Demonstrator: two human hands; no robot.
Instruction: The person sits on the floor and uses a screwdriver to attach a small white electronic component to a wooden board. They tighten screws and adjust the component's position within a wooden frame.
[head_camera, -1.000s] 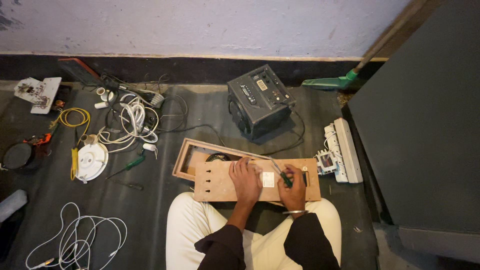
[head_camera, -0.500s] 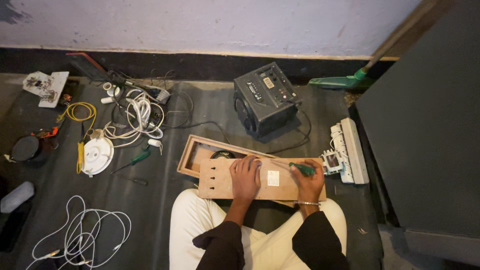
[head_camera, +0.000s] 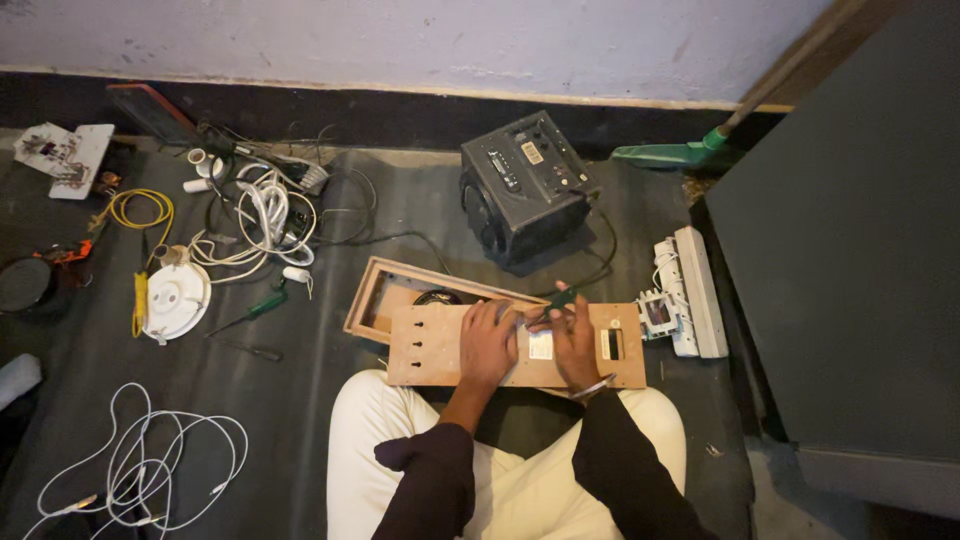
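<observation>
My left hand (head_camera: 490, 338) lay flat and unclenched on the wooden panel (head_camera: 430, 350) across my lap — steadying it, I judged — while my right hand (head_camera: 575, 335) gripped a green-handled screwdriver (head_camera: 553, 300) near the white switch (head_camera: 541, 345), beside 1 open wooden box (head_camera: 372, 298).

Tan wooden board (head_camera: 430, 348), green-handled screwdriver (head_camera: 556, 299), black box (head_camera: 525, 190), white cables (head_camera: 262, 215).

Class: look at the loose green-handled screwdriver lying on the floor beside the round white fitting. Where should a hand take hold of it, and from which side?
Grip the green-handled screwdriver by its green handle, the thicker upper-right end, coming from above. It lies flat and diagonal on the floor, shaft pointing lower-left toward the round white fitting, so pinch across the handle's sides.
</observation>
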